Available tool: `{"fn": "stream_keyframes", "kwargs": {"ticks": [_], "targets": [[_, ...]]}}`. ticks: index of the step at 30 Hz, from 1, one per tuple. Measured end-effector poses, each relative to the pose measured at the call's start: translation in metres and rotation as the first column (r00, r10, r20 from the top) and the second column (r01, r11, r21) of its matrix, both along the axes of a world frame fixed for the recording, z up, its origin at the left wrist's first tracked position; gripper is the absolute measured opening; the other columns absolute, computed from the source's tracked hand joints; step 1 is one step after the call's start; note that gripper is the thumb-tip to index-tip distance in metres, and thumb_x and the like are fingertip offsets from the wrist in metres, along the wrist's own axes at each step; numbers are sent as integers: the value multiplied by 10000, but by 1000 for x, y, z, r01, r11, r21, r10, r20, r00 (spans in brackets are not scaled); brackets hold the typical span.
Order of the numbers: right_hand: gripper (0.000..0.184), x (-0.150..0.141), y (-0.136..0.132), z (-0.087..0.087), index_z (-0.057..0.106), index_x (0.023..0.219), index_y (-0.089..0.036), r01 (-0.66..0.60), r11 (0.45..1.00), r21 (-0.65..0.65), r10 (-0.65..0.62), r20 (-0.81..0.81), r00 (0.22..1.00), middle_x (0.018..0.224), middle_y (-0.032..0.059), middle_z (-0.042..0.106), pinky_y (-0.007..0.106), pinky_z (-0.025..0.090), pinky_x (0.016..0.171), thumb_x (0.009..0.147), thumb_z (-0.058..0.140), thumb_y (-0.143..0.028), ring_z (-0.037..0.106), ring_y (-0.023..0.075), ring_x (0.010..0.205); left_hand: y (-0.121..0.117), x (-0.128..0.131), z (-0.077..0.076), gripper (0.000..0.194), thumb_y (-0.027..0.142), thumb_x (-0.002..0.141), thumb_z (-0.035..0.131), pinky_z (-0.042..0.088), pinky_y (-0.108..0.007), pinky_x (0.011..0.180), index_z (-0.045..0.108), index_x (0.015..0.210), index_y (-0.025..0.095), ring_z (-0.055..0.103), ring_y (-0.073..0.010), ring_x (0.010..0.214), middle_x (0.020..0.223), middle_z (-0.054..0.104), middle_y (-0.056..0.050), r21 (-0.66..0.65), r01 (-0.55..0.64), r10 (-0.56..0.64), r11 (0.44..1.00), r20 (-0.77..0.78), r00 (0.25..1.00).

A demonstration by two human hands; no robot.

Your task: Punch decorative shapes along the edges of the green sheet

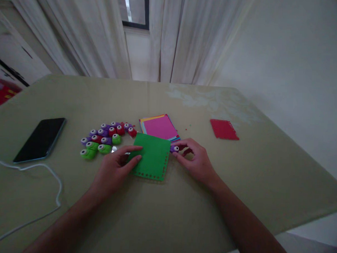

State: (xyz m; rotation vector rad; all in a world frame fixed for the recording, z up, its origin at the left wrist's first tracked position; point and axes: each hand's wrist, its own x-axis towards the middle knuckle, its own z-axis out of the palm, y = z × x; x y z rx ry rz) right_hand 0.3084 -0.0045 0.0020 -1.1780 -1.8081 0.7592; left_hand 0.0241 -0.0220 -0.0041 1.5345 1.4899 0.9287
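Note:
My left hand pinches the left edge of a green paper square, thumb and fingertips over it. Small punched holes run along the square's lower and right edges. My right hand grips a small purple craft punch with an eye-like knob, at the upper right edge of the green paper. How far the paper sits inside the punch cannot be made out. Left of the paper stands a cluster of similar punches in purple, red and green.
A stack of coloured paper squares, pink on top, lies behind the green one. Farther right is a red paper square with punched edges. A dark-screened tablet and a white cable lie on the left of the cloth-covered table.

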Motion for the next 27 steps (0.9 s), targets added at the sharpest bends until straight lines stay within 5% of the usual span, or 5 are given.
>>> {"fn": "stream_keyframes", "kwargs": {"ticks": [27], "targets": [[204,-1,-1,1,725,1113,-257,2,1000,13,-1,-14,1000,1053,43,749,281,569,705,918,737,-201,701,172,893,-1,0,-1,442,517,861,748,508,-258,544,768,1168,199,674,-192,662,876,782,-54,12,-4,3,1000,37,999]]}}
